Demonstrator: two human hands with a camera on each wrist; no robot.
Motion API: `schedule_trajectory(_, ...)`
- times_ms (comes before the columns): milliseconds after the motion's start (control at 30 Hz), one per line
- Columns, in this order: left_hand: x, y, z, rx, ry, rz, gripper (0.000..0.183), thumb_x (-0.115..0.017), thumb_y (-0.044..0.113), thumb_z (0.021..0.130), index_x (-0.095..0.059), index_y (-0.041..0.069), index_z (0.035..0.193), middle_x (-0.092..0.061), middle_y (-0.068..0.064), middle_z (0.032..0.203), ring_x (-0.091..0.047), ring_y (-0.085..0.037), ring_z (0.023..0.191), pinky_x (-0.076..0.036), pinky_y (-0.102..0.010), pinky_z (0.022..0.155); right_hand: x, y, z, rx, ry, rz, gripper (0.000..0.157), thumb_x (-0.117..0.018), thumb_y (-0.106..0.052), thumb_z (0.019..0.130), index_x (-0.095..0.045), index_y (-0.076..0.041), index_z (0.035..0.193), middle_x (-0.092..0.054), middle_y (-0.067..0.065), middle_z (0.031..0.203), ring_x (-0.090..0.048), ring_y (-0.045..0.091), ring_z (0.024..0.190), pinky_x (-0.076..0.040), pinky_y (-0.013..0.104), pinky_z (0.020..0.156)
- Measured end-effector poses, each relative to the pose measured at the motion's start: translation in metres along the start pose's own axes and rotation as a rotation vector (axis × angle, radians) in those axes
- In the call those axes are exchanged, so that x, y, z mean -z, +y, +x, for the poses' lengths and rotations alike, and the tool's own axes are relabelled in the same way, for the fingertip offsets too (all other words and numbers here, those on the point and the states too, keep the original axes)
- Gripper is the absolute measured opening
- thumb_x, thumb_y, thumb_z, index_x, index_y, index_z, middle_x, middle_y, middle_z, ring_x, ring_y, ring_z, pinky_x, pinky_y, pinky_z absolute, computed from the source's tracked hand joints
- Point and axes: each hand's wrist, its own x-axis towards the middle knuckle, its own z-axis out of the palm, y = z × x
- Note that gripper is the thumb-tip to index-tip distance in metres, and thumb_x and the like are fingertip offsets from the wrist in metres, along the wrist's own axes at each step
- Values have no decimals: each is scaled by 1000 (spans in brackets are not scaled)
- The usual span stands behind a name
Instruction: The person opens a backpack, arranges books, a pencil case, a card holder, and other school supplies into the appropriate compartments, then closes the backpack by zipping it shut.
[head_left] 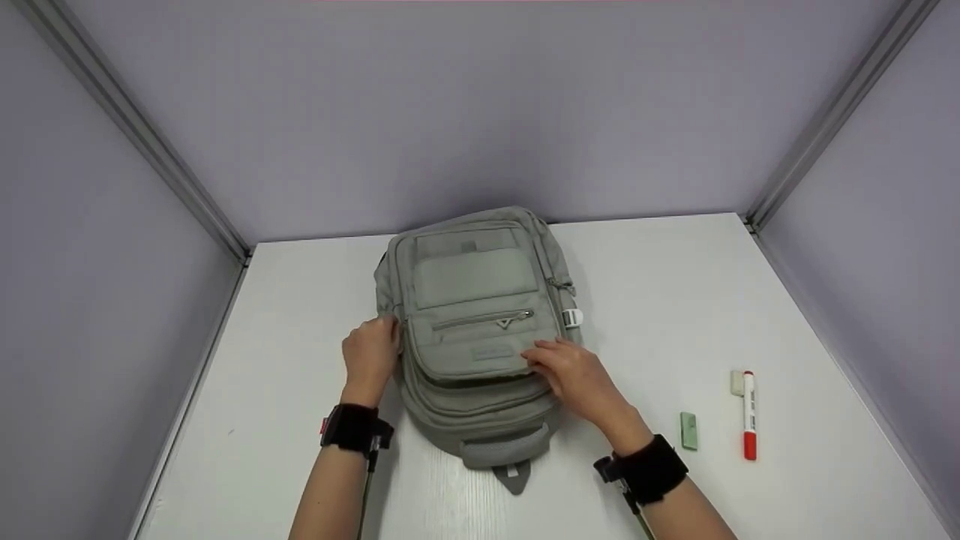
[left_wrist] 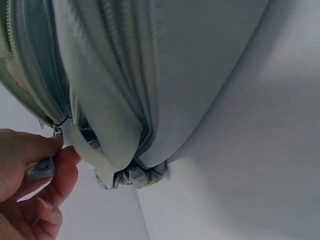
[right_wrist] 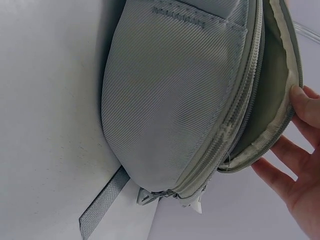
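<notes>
A grey-green backpack (head_left: pixel 476 281) lies front side up on the white table, its top handle (head_left: pixel 506 448) toward me. At its left side, my left hand (head_left: pixel 371 352) pinches a zipper pull (left_wrist: pixel 57 132) between thumb and forefinger, as the left wrist view shows. The front pocket is unzipped along its near end, leaving a gap. My right hand (head_left: pixel 574 375) holds the edge of the pocket flap (right_wrist: pixel 296 75), thumb on its rim and fingers spread along its outside. In the right wrist view the pale lining (right_wrist: pixel 272 75) shows inside the gap.
Right of the backpack lie a small green block (head_left: pixel 688 431), an off-white block (head_left: pixel 736 382) and a white marker with a red cap (head_left: pixel 750 416). A loose strap (right_wrist: pixel 102 202) extends from the bag onto the table. Pale panels (head_left: pixel 480 112) enclose the table's back and sides.
</notes>
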Motion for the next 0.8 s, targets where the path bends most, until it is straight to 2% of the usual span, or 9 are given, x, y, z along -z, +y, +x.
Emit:
schedule_trajectory(133,0,2,-4,-9,30,10,9,-72,8,88,-70,1,82,-67,-13,71,-64,-31,61,-49,-44,50,3,0,2,8,32,6,22,-74,-1,84,-72,-5,105,-72,8,99,-68,28,99,-49,50,90)
schedule_trajectory(233,5,8,-7,-12,23,11,6,-73,6,87,-73,0,90,-69,-14,85,-66,-31,75,-52,-44,61,6,-1,5,8,51,7,21,-75,-1,84,-72,-6,104,-72,6,99,-69,25,96,-50,50,89)
schedule_trajectory(300,11,13,-9,-21,21,7,10,-73,4,87,-73,-1,96,-70,-15,92,-67,-32,83,-53,-44,69,8,-1,8,7,59,7,21,-75,-1,84,-72,-7,103,-73,5,99,-69,23,94,-50,50,88)
schedule_trajectory(433,22,28,-14,-61,34,-63,12,-71,1,89,-71,-1,100,-69,-17,96,-66,-34,90,-52,-45,77,13,-2,13,7,71,12,21,-75,1,83,-72,-8,102,-73,3,99,-69,21,91,-51,49,86)
schedule_trajectory(533,29,39,-18,-127,41,-157,12,-68,5,92,-71,0,102,-69,-15,98,-66,-33,93,-52,-45,80,17,-2,16,5,76,13,20,-74,1,84,-71,-8,102,-73,2,98,-69,20,90,-53,45,84)
schedule_trajectory(600,32,45,-21,-197,22,-231,14,-67,10,94,-71,2,105,-69,-13,100,-66,-30,95,-51,-44,83,18,-2,18,6,81,11,19,-74,1,85,-71,-9,101,-72,1,98,-69,19,88,-54,40,79)
schedule_trajectory(733,35,50,-27,-356,-60,-355,18,-65,19,97,-72,7,107,-67,-8,107,-62,-26,106,-46,-41,94,20,-1,21,7,93,8,17,-73,-1,86,-71,-9,101,-72,0,96,-68,17,84,-54,33,69)
schedule_trajectory(800,35,48,-30,-402,-104,-398,20,-64,22,97,-72,8,109,-66,-7,112,-59,-26,114,-43,-40,100,20,0,23,10,102,2,17,-73,-2,87,-71,-10,101,-71,0,95,-68,16,82,-54,33,67)
